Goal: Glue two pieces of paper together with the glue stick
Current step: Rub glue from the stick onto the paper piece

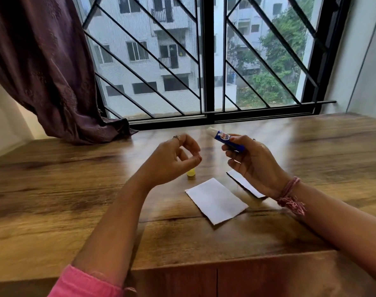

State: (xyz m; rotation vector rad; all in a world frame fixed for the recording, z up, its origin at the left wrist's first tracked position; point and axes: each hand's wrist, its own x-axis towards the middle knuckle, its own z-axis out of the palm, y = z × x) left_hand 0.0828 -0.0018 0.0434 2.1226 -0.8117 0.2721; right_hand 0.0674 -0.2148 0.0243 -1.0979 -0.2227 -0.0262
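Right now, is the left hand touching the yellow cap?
Apart. The head view shows the left hand raised above the table, empty, fingers loosely curled; the yellow cap stands on the wood below it, with visible space between.

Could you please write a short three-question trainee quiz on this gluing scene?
1. True or false: the glue stick is uncapped, with its white tip showing.
2. Which hand holds the glue stick: A) left hand, B) right hand, C) neither?
3. Fill in: the yellow cap stands on the table, behind the near ____ .

Key
1. True.
2. B; the left hand holds nothing, its fingers loosely curled.
3. paper; a second paper lies partly hidden under the right hand.
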